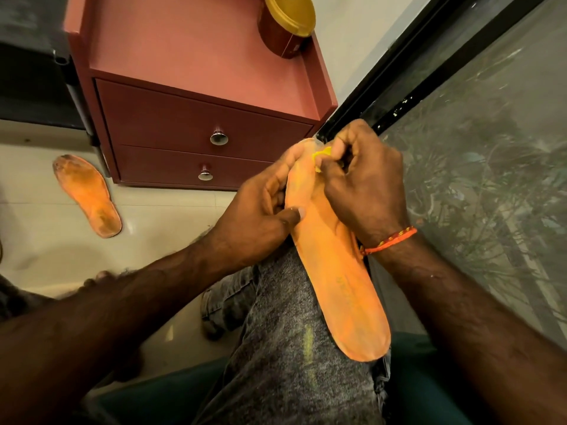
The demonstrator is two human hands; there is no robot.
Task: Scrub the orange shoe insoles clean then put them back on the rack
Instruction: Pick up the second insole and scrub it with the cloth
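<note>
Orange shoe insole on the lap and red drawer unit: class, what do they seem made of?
Orange shoe insole on the lap: probably matte foam or fabric-faced foam; it curves under the hands. Red drawer unit: seemingly painted wood or board, flat satin faces, shiny metal knobs.

Orange insole [334,271] lengthwise on knee; second, dirty insole [87,196] flat on floor.

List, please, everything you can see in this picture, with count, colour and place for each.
insole in hand: one, orange, resting on the knee
insole on floor: one, orange, dirty, left of the cabinet
scrubber: one, yellow, at the held insole's toe end
cabinet: one, reddish, two drawers
container: one, brown, yellow lid, on the cabinet
window: one, black frame, right
wrist thread: one, orange
left hand: gripping the insole's edge
right hand: pinching the scrubber
</note>
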